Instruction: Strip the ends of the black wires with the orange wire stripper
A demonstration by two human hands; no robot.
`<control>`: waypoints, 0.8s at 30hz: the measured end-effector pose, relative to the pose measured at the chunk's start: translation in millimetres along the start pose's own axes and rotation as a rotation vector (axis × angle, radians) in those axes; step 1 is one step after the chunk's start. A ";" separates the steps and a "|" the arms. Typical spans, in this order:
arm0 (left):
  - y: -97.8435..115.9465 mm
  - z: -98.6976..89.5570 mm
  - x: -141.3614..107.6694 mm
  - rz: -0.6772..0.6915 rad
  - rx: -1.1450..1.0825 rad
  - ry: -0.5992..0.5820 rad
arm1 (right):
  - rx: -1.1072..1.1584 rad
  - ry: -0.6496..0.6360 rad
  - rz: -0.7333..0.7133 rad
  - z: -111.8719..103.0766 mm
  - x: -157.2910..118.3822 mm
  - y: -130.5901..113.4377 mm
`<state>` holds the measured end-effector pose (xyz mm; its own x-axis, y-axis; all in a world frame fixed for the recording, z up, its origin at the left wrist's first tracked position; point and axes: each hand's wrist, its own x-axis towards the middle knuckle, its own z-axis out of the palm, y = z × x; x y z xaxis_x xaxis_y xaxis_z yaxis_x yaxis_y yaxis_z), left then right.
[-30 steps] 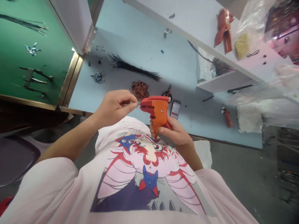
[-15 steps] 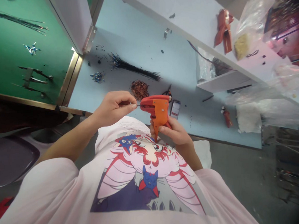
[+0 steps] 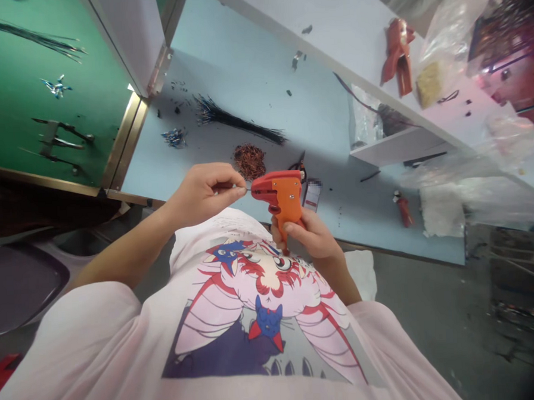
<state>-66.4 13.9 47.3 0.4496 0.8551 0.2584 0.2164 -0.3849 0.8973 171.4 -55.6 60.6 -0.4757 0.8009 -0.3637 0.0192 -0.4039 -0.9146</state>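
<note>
My right hand [image 3: 311, 230] is wrapped round the handles of a red and orange wire stripper [image 3: 284, 190], whose jaws point left. Pinched between the thumb and fingers of my left hand [image 3: 213, 191] is a thin dark wire [image 3: 248, 189]; its end reaches the stripper's jaws. Just beyond the tool lies a heap of copper-coloured scraps [image 3: 249, 161]. Behind that a bundle of black wires [image 3: 245, 123] rests on the pale blue table [image 3: 223, 53], with a small pile of blue-tipped pieces [image 3: 174, 137] to its left.
Near the stripper are dark-handled pliers [image 3: 301, 162] and a small white labelled box [image 3: 312, 194]. Another red tool [image 3: 403, 209] lies at the right. A shelf [image 3: 329, 29] crosses above the table, holding a red stripper [image 3: 398, 56]. A green mat [image 3: 16, 111] is at left.
The stripper's handles have drawn closer together in my right hand, and its lower tip has shifted slightly right. My left hand has barely moved.
</note>
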 end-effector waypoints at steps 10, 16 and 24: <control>-3.6 7.1 -2.0 0.129 0.159 0.172 | 0.084 -0.006 -0.014 0.2 2.1 1.2; -1.4 6.1 -1.2 0.016 0.040 0.077 | 0.096 -0.004 -0.013 2.4 2.5 -1.8; 0.2 4.9 1.0 -0.209 -0.271 -0.051 | 0.081 -0.027 -0.009 1.6 0.5 -0.5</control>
<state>-61.6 13.0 45.9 0.4641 0.8845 0.0465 0.0737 -0.0909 0.9931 169.7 -55.7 61.1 -0.4993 0.7927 -0.3499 -0.0559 -0.4324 -0.8999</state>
